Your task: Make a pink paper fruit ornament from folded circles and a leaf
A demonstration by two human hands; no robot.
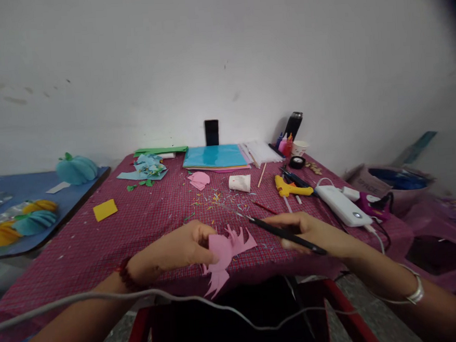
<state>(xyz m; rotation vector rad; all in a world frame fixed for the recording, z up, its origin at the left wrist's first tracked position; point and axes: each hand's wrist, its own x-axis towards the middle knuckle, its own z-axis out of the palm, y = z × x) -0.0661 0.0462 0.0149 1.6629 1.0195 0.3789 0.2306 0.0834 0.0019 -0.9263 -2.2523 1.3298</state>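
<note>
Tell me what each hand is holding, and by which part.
The left hand pinches the pink paper by the left side of its rounded part; the right hand grips the black tool along its handle.

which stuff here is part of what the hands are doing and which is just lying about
In use:
- pink fringed paper, in the left hand
- black-handled tool, in the right hand
- probably the loose pink paper shapes, matching in colour

Seemingly just lying about:
- yellow glue gun
- paper cup on its side
- black tape roll
- yellow paper
</note>
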